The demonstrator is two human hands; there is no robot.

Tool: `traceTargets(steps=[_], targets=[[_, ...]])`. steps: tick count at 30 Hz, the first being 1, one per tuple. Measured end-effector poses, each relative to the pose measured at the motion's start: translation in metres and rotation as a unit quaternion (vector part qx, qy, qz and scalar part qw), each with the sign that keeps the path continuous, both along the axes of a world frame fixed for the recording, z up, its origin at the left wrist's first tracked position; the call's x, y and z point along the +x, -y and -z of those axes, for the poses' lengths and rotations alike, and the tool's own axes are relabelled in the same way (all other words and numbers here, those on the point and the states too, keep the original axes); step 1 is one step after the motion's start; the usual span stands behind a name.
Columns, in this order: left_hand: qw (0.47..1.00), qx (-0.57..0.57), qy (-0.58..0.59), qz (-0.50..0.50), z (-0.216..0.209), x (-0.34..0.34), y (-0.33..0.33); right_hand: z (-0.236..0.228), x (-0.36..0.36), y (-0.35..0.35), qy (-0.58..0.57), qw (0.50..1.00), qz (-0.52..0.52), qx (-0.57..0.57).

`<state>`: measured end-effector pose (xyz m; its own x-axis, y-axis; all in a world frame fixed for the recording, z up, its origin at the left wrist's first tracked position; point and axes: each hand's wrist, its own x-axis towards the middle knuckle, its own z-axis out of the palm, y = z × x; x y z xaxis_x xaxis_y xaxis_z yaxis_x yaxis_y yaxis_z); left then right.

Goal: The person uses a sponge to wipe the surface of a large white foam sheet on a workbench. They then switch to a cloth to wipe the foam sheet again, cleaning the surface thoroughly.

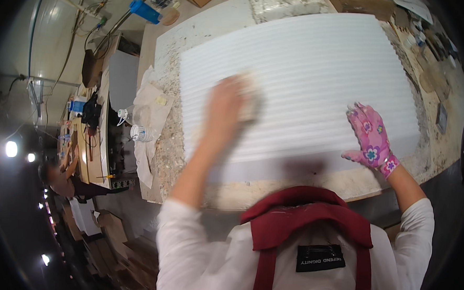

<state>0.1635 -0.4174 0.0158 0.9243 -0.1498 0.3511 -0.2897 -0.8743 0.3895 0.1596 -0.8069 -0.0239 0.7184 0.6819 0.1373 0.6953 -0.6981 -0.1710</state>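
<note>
A large white ribbed panel (309,65) lies on the worktable, its ridges running from left to right. My bare left hand (224,108) is over the left part of the panel, smeared by motion. Its fingers are closed on a cream-coloured pad (252,98), too blurred to tell whether it is cloth or sponge. On the panel's right part rests my right hand (370,135), in a pink glove with a flower pattern. Its fingers are stretched out and hold nothing.
Dried splatter covers the worktable (166,157) around the panel. At its left edge are a crumpled white sheet (152,109) and a clear bottle (141,134). A blue bottle (144,11) lies at the far left. Assorted tools and scraps line the right edge. Another person (62,181) works at a bench farther left.
</note>
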Motion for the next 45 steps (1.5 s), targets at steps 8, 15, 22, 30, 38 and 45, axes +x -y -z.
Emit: traceTargets(steps=[8,15,22,30,38,45], targets=[[0.987,0.057,0.021,0.150,0.091,0.070,0.139,0.003,0.005,0.001,-0.016,0.999,0.011,-0.034],[0.976,0.072,-0.030,-0.201,0.075,-0.019,-0.129,0.001,0.007,0.004,-0.046,0.998,-0.013,-0.039],[0.986,-0.164,-0.008,-0.004,0.002,-0.031,0.039,-0.012,0.005,-0.156,-0.573,0.542,-0.025,0.614],[0.992,0.068,-0.104,-0.035,0.045,-0.055,0.028,-0.034,0.065,-0.179,-0.012,0.982,-0.076,0.174],[0.977,0.115,-0.179,-0.032,0.055,-0.054,0.044,0.018,0.136,-0.010,-0.056,0.955,-0.013,0.292],[0.954,0.188,-0.207,0.112,0.039,-0.072,0.089,-0.050,0.116,0.074,-0.030,0.975,0.213,0.061]])
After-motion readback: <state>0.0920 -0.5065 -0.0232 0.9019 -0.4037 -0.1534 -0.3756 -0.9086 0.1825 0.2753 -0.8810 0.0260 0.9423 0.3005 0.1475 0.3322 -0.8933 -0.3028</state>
